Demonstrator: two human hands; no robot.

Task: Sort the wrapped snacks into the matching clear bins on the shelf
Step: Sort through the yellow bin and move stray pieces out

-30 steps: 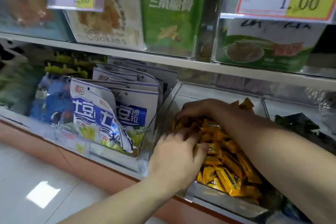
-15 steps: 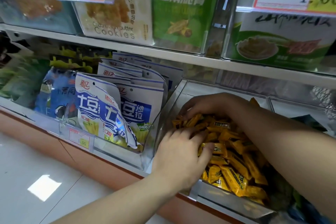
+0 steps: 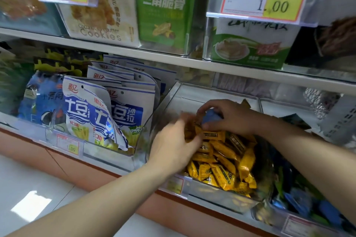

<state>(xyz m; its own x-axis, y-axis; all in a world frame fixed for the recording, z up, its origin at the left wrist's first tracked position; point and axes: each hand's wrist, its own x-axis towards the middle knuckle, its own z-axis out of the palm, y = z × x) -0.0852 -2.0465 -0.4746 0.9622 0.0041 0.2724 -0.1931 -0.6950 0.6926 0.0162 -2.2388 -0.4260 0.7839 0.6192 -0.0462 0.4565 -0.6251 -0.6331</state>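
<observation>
- On the lower shelf (image 3: 57, 159), at about four o'clock in the view, a clear bin (image 3: 202, 94) tilted toward the person and held a heap of yellow wrapped snacks (image 3: 221, 159).
- The right hand (image 3: 231, 117) reached in from three o'clock and pinched a blue wrapped snack (image 3: 211, 116) between thumb and curled fingers, just above the back of the heap. As the odd colour there, it was probably being pulled out as a stray.
- The left hand (image 3: 171, 148) came in from seven o'clock and lay on the heap's left side. Blur hid its fingertips, so I cannot tell whether it gripped a packet or only steadied the pile.
- The neighbouring bin (image 3: 277, 107), at five o'clock, held blue and green packets (image 3: 300, 200) and looked the likely home for the blue snack.
- A clear divider (image 3: 259, 102) stood between the two bins, so the snack would need lifting over it.
- The upper shelf board (image 3: 134, 52) hung low over the bin backs, leaving open room mainly toward the front.
- At nine o'clock, blue-and-white pouches (image 3: 107, 113) stood upright in their own bin, apart from both hands.
</observation>
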